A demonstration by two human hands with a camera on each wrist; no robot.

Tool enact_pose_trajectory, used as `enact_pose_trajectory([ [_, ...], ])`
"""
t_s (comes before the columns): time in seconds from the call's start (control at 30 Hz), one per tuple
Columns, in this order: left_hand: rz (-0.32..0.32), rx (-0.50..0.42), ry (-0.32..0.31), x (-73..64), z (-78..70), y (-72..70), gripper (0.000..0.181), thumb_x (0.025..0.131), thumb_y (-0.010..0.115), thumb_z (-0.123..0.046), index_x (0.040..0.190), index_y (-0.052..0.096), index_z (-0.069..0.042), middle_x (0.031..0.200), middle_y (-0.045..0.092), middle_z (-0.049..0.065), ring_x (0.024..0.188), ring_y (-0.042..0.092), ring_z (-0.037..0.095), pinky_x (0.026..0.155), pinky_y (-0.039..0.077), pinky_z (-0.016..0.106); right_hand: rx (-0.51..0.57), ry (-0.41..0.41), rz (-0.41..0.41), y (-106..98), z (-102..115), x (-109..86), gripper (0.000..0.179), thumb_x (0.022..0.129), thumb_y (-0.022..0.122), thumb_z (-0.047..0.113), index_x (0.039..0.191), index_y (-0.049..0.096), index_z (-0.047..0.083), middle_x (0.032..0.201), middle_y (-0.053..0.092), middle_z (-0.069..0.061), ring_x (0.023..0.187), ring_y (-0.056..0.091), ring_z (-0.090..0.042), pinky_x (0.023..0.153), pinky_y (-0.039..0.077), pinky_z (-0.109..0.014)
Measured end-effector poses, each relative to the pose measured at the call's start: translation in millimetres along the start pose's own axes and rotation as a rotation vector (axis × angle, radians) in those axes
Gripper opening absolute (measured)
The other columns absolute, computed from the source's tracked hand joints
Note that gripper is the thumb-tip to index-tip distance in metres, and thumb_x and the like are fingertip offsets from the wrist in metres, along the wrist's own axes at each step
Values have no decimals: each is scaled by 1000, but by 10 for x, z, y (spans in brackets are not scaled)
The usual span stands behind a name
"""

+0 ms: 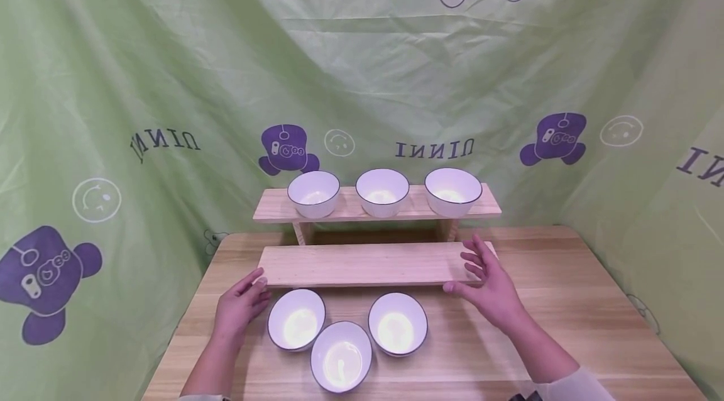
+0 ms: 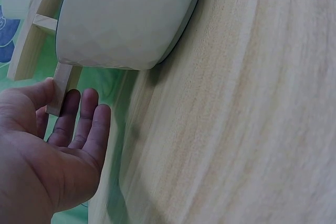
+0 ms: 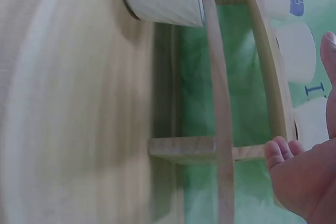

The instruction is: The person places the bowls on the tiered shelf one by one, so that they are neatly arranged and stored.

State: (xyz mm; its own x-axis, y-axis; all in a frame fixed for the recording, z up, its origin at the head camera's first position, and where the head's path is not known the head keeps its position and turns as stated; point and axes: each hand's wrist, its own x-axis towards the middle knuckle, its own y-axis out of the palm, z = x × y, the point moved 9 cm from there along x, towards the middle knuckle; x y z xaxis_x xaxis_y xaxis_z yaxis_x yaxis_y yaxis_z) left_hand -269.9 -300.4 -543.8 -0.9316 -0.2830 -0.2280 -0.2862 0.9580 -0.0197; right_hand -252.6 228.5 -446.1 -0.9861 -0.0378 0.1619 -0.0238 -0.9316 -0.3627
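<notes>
A two-tier wooden rack stands on the table, with an upper shelf [image 1: 351,209] and a lower shelf [image 1: 367,264]. My left hand [image 1: 240,307] is at the lower shelf's left end; in the left wrist view its thumb and fingers [image 2: 97,129] lie on either side of the board end. My right hand [image 1: 492,288] is at the right end of that shelf, fingers spread and slightly bent, holding nothing. White dark-rimmed bowls stand in front of the rack: a left bowl [image 1: 296,319], a front bowl [image 1: 341,357] and a right bowl [image 1: 398,324].
Along the upper shelf sit three more white bowls: left [image 1: 313,193], middle [image 1: 382,192] and right [image 1: 452,192]. The wooden tabletop [image 1: 577,325] extends to both sides. A green printed curtain [image 1: 367,74] hangs behind and around the table.
</notes>
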Motion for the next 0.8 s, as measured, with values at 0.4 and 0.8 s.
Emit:
enact_pose_trajectory([
  [0.4,-3,-11,-17,23,11,-2,63,96,78,-30,151,55,-9,115,68,4,100,73,20,93,60,36,17,-33,100,326,-129,-214,113,74,96,18,163,27,6,157,45,-16,136,51,-40,109,47,-54],
  [0.8,-4,-17,-2,8,4,4,62,96,78,-29,150,55,-7,114,69,4,96,74,18,91,61,35,11,-48,203,648,-228,-346,111,69,99,26,159,36,7,153,49,-15,137,51,-39,112,46,-41],
])
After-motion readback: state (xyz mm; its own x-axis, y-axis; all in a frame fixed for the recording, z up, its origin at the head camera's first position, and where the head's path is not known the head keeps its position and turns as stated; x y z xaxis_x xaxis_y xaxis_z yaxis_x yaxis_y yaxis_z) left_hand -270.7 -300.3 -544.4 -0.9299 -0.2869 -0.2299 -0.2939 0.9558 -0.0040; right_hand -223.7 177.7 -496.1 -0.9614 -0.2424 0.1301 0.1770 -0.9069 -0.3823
